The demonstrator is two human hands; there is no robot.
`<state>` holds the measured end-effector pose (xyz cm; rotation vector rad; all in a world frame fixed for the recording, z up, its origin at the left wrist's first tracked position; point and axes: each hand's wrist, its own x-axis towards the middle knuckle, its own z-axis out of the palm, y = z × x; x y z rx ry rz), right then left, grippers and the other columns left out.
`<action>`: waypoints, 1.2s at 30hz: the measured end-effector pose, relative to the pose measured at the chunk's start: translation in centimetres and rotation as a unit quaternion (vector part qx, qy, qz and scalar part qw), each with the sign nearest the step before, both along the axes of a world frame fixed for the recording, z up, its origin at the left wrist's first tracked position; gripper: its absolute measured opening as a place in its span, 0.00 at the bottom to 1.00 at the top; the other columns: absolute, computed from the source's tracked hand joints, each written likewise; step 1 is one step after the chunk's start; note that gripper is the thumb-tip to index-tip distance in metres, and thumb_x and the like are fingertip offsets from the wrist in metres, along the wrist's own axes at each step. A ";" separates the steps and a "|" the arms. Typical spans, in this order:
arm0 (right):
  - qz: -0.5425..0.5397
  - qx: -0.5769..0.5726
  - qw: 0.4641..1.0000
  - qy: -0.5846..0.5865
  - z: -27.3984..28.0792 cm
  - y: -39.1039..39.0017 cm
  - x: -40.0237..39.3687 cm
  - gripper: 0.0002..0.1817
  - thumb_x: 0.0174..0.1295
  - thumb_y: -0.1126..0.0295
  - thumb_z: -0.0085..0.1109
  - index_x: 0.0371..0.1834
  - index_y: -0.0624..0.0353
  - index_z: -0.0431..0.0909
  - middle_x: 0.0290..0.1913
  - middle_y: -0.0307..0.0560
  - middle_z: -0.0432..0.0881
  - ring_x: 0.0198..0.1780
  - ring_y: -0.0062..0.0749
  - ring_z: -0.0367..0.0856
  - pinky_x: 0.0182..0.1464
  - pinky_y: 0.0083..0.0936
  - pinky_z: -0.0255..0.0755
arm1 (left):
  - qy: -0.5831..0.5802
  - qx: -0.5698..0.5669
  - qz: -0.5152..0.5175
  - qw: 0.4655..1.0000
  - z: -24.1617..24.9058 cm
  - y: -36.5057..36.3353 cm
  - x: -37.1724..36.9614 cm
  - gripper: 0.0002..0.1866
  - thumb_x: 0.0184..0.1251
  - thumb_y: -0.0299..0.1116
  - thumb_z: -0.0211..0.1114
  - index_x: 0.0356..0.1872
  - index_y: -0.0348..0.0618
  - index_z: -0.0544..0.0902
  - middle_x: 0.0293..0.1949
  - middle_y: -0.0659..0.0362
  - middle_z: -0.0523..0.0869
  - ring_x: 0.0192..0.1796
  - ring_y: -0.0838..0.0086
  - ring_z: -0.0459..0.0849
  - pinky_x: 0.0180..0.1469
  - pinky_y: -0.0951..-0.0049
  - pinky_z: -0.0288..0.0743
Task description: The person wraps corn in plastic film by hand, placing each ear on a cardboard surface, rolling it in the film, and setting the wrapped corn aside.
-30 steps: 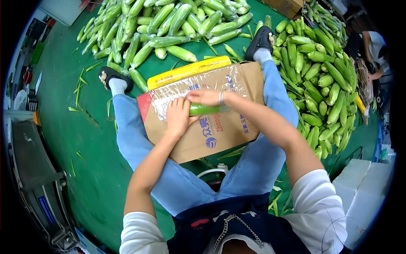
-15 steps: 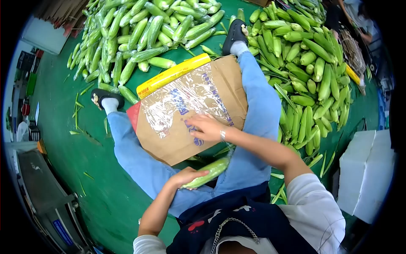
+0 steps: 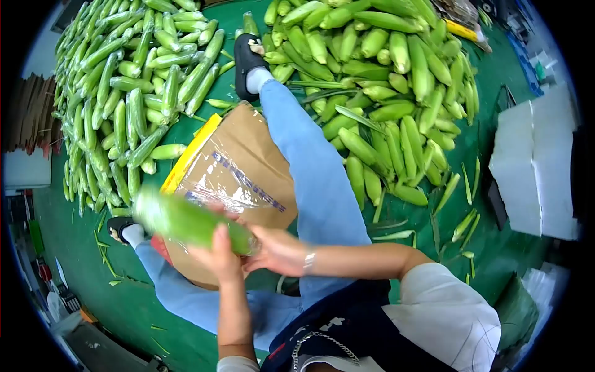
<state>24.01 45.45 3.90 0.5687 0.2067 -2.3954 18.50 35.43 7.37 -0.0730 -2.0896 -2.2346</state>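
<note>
An ear of corn [image 3: 195, 222] in green husk is held up in front of me, tilted, its far end smeared by motion. My left hand [image 3: 217, 255] wraps round its underside with the thumb up. At the near end, my right hand [image 3: 276, 249], with a bracelet at the wrist, has its fingers closed on the corn. Beneath them a brown cardboard sheet [image 3: 263, 142] lies across my legs, partly covered by shiny clear film [image 3: 214, 177]. A yellow strip [image 3: 193, 152] with print runs along its far edge.
A heap of film-wrapped corn [image 3: 133, 93] lies at the far left. Unwrapped corn [image 3: 390, 93] is piled at the right. Loose husk leaves [image 3: 468, 223] litter the green floor. A white foam box [image 3: 536, 161] stands at the right edge, and stacked cardboard [image 3: 31, 115] at the left.
The corn has risen from my lap and swung up to the left over the cardboard. My right hand has left the cardboard and joined my left on the corn. The view has turned right.
</note>
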 end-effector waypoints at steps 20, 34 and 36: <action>-0.025 0.936 0.287 0.201 -4.7 26.7 1.4 0.23 0.55 0.71 0.67 0.53 0.69 0.74 0.50 0.59 0.77 0.52 0.49 0.74 0.59 0.35 0.66 | 0.041 -0.532 0.064 0.843 -12.0 -19.8 -16.1 0.23 0.55 0.35 0.70 0.50 0.35 0.75 0.44 0.45 0.83 0.40 0.60 0.85 0.44 0.65 0.78; 0.081 0.637 0.354 0.679 -8.6 -5.3 -13.1 0.33 0.49 0.77 0.65 0.63 0.58 0.68 0.55 0.53 0.71 0.59 0.49 0.68 0.62 0.37 0.65 | -0.025 -0.648 0.060 0.759 -14.4 -21.7 2.9 0.18 0.66 0.45 0.61 0.29 0.38 0.76 0.23 0.49 0.81 0.26 0.54 0.84 0.27 0.58 0.76; 0.115 0.626 0.354 0.685 -9.3 -4.3 -12.0 0.33 0.50 0.77 0.65 0.63 0.57 0.68 0.56 0.52 0.71 0.59 0.50 0.67 0.63 0.37 0.64 | -0.349 -0.142 0.071 0.924 -13.0 -23.4 3.1 0.14 0.68 0.36 0.57 0.26 0.38 0.75 0.20 0.56 0.80 0.23 0.60 0.84 0.25 0.63 0.76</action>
